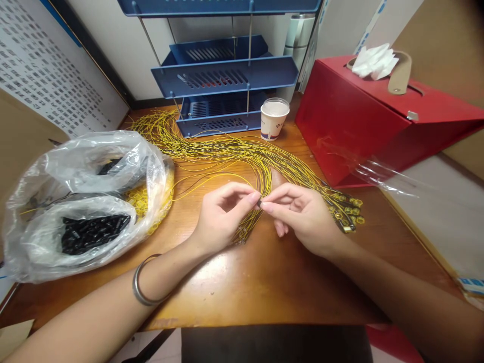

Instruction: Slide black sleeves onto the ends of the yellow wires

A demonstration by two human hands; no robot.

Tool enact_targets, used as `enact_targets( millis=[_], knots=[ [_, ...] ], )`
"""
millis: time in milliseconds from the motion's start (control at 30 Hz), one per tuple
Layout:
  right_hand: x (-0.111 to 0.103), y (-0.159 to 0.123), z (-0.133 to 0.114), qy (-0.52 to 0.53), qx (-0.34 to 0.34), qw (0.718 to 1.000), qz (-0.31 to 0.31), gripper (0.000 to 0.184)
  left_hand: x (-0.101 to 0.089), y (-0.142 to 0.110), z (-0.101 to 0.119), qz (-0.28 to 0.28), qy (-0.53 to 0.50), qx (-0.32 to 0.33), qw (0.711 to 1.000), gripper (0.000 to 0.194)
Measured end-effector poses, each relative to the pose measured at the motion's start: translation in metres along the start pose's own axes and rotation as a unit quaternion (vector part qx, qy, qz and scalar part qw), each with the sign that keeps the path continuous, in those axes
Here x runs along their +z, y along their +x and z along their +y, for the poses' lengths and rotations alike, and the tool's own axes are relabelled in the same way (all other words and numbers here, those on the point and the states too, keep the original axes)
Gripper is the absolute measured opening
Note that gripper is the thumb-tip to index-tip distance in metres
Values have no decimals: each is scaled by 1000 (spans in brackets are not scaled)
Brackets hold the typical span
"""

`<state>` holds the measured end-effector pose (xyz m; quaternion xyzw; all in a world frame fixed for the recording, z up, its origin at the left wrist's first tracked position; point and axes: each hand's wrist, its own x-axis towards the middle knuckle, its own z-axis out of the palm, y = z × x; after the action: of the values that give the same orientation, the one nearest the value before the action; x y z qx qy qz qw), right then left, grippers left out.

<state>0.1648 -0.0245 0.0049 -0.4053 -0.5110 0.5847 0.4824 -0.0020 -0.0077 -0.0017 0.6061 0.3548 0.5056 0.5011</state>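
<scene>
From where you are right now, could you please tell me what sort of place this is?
Probably an office desk used for small handwork: a blue rack stands at the back, yellow and black cords lie across the desk, and a clear bag holds small black parts.

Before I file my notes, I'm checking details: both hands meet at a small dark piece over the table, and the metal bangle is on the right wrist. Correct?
The wrist is wrong: the head view shows the metal bangle on the left one. The left hand and right hand do meet at a small dark piece over the table.
</scene>
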Motion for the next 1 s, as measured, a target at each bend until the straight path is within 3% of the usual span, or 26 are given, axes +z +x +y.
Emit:
enact_targets(
  millis=[1000],
  knots=[
    [1,-7,5,-101,-19,994,24,22,-2,0,0,20,53,-1,998,17]
  ],
)
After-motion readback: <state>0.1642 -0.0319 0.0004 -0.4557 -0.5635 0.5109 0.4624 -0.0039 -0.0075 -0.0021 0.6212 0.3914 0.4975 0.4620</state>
